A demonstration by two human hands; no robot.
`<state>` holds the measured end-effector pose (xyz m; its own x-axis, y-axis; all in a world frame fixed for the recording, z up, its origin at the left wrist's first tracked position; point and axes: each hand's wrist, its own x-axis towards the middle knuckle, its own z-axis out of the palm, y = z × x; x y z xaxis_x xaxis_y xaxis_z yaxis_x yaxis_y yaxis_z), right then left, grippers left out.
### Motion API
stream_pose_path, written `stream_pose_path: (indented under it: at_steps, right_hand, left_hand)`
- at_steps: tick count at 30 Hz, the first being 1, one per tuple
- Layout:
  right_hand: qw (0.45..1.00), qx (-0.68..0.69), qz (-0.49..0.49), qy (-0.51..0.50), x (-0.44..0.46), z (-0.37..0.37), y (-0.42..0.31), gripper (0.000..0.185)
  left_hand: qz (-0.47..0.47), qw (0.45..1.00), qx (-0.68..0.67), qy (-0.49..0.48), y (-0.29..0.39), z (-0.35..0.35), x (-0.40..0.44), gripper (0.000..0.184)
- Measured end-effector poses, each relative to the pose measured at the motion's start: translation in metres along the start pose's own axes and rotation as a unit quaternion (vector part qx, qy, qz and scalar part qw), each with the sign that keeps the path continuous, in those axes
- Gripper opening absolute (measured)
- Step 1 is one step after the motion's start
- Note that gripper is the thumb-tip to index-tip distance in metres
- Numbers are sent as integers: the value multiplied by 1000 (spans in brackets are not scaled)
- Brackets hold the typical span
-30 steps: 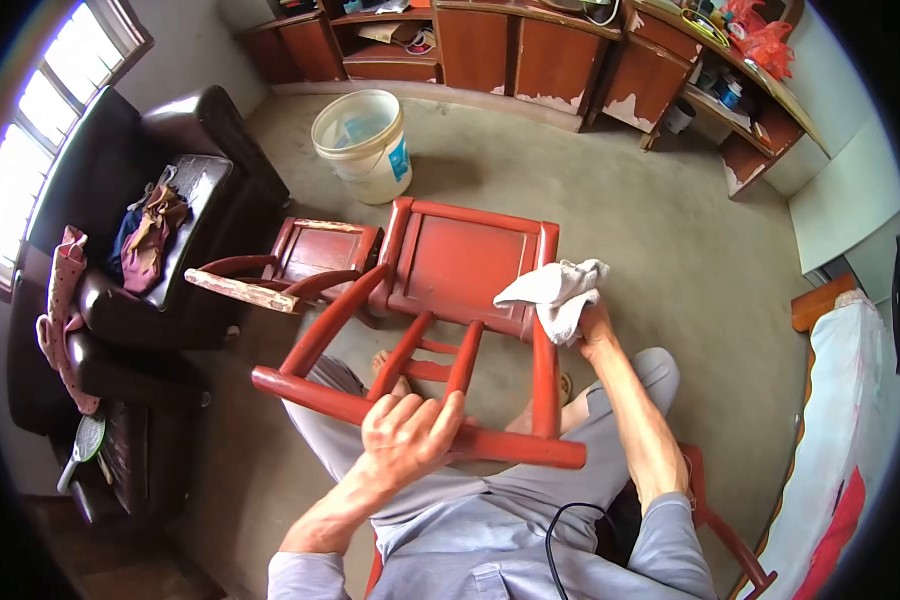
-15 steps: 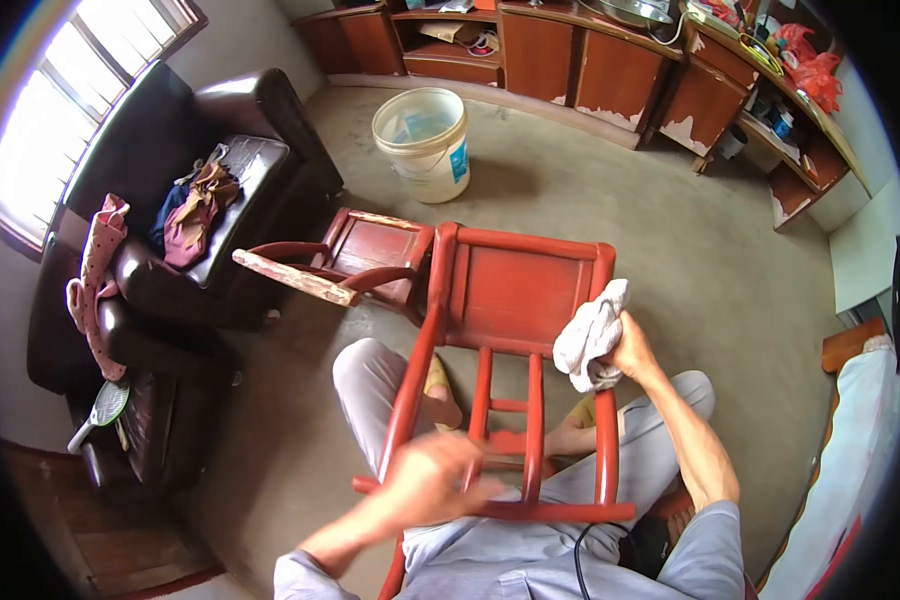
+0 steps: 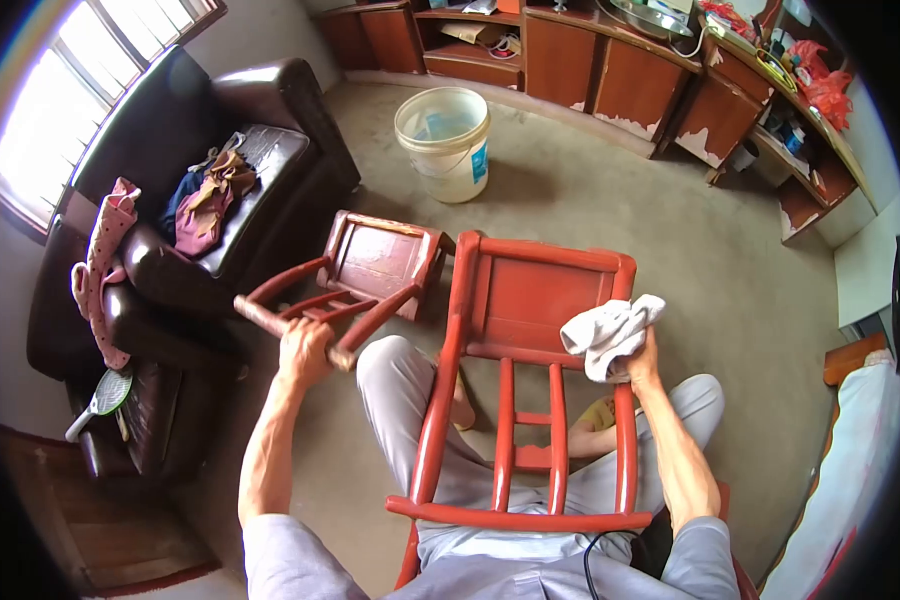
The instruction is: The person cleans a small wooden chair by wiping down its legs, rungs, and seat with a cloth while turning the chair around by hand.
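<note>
A bright red wooden chair (image 3: 545,300) stands between my legs, its top rail against my lap. My right hand (image 3: 644,362) holds a white cloth (image 3: 612,335) at the right edge of the seat. Out to the left, my left hand (image 3: 305,350) is closed round the worn top rail of a smaller, darker red chair (image 3: 378,262), whose paint is chipped. That chair is tilted slightly, just left of my left knee.
A whitish bucket (image 3: 443,150) stands on the floor ahead. Dark sofas (image 3: 160,225) with clothes (image 3: 210,205) and a racket (image 3: 108,392) line the left. Brown cabinets (image 3: 560,65) with peeling edges run along the back. A covered bed or bench (image 3: 840,470) is at right.
My left hand has left the bright red chair's top rail and taken hold of the smaller chair, which has turned. The bright red chair's back now rests closer to my lap.
</note>
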<state>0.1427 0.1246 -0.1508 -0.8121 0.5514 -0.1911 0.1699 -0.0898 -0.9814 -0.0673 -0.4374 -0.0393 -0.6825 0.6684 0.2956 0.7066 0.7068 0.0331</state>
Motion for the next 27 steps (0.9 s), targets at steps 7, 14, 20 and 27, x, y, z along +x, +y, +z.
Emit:
stream_pose_path:
  at_steps: [7, 14, 20, 27]
  right_hand:
    - [998, 28, -9, -54, 55, 5, -8, 33]
    - [990, -82, -47, -105, 119, 0, -7, 31]
    - [959, -248, -55, -125, 112, 11, -30, 65]
    - [913, -396, -88, -51, 110, 22, -52, 65]
  left_hand:
    - [-22, 993, 42, -104, 17, 30, -96, 16]
    - [-11, 985, 50, -167, -22, -24, -77, 26]
    - [-60, 977, 64, -192, -24, -65, -87, 22]
    - [-72, 986, 77, -132, -34, -83, -113, 23]
